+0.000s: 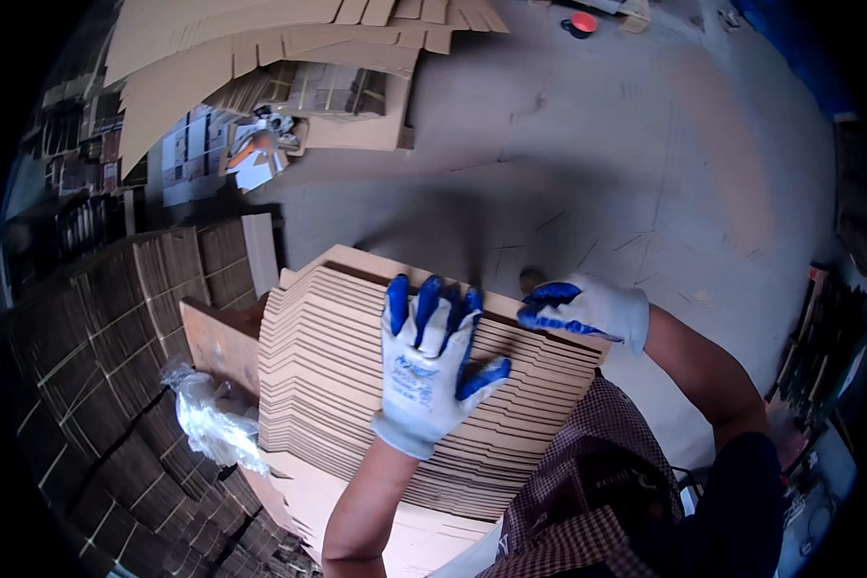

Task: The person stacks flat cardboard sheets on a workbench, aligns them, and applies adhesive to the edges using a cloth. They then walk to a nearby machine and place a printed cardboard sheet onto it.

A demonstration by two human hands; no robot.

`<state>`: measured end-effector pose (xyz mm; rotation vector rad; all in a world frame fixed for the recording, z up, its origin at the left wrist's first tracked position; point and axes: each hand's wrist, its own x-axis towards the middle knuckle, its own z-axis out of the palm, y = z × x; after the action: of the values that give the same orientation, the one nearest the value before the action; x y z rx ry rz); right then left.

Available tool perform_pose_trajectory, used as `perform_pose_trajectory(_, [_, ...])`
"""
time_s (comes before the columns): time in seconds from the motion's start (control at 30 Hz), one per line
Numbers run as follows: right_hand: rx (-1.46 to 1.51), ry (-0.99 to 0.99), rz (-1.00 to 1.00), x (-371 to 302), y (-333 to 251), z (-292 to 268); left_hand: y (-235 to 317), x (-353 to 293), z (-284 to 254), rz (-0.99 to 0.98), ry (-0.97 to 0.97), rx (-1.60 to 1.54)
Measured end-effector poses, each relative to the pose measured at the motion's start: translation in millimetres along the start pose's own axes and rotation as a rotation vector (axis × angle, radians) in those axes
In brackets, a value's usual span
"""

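A fanned stack of flat brown cardboard sheets (332, 385) lies in front of me, its overlapping edges stepped like shingles. My left hand (424, 371), in a white glove with blue-coated fingertips, rests on the stack with its fingers spread and the thumb out to the right. At the far right corner, my right hand (588, 310), gloved the same way, has its fingers and thumb closed at the edge of the farthest cardboard sheet (376, 265). The part of that edge between its fingers is hidden.
Tied cardboard bundles (96, 366) are piled along the left. Crumpled clear plastic (212, 414) hangs beside a wooden board (223, 342). More cut cardboard (193, 48) lies at the far left, near an orange-handled tool (250, 149). Grey floor (588, 144) stretches beyond the stack.
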<state>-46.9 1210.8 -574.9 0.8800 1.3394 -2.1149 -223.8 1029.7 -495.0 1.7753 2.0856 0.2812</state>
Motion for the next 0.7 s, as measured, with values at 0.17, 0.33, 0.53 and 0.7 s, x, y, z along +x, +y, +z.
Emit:
perform_pose_trajectory(0.17, [-0.001,0.052,0.112,16,35,-6,-5,5,-11,-0.020,0.045,-0.094])
perform_pose_trajectory(0.33, [-0.031,0.051,-0.006,13,24,1,-17,7,-18,0.003,0.022,0.009])
perform_pose_trajectory(0.53, [-0.166,0.094,0.023,-2,6,4,-35,44,-41,0.039,-0.223,-0.129])
perform_pose_trajectory(0.7, [-0.083,0.081,-0.083,-1,17,6,-39,45,-28,-0.004,-0.270,-0.148])
